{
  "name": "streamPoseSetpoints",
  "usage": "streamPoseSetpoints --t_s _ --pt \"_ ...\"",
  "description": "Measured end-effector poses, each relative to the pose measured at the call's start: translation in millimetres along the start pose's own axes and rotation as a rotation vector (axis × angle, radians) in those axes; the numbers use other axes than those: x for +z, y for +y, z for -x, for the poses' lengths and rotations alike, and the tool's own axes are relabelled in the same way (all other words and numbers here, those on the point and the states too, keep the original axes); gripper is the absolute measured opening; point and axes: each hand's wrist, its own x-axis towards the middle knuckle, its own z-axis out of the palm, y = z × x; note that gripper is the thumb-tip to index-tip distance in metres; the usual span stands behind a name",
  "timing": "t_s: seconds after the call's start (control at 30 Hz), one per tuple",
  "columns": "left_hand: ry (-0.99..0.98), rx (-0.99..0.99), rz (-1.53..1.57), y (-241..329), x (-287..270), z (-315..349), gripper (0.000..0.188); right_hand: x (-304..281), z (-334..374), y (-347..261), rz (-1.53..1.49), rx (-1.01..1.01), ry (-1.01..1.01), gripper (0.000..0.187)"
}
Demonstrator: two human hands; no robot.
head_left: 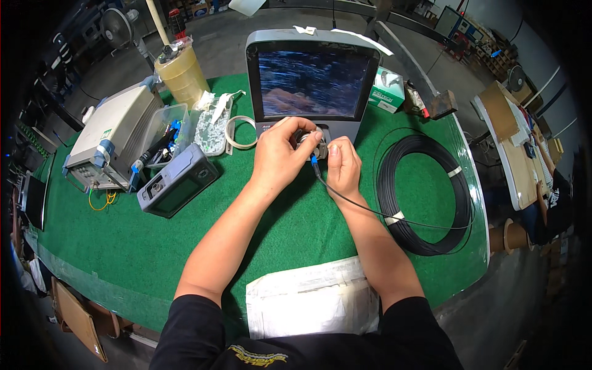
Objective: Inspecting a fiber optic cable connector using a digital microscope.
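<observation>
My left hand [279, 151] curls its thumb and fingers over a round metal fitting [316, 148] at the front foot of a grey screen device [254, 68]. Just right of it, my right hand [343, 165] is closed with the thumb up against the fitting's side; what its fingers hold is hidden. Between the hands, a blue fibre connector [314, 160] points up into the fitting. Its black cable [354, 202] passes below my right hand, over my wrist, to a black cable coil [387, 179] on the right. The screen shows a blurred, streaky grey-blue picture.
On the green mat [129, 246], left, are a handheld tester [179, 182], a boxy instrument [108, 132], a clear bin [169, 117] of blue connectors, a tape roll [240, 132] and a yellowish jar [183, 74]. A green-white box [388, 89] stands right; a white sheet [311, 299] lies near me.
</observation>
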Motion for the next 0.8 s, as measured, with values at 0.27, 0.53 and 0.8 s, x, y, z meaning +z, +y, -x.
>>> streamPoseSetpoints --t_s 0.27,0.53,0.8 --pt "-0.001 -0.011 0.028 -2.2 -1.3 0.9 0.017 3.0 0.8 1.4 0.006 -0.069 0.015 0.015" --pt "0.043 -0.052 0.087 -3.2 1.8 2.6 0.019 3.8 -0.8 1.8 0.012 -0.122 0.030 0.017" --pt "-0.016 -0.041 0.060 -2.5 -0.6 3.0 0.017 1.9 0.5 3.6 -0.017 -0.112 0.034 0.019"
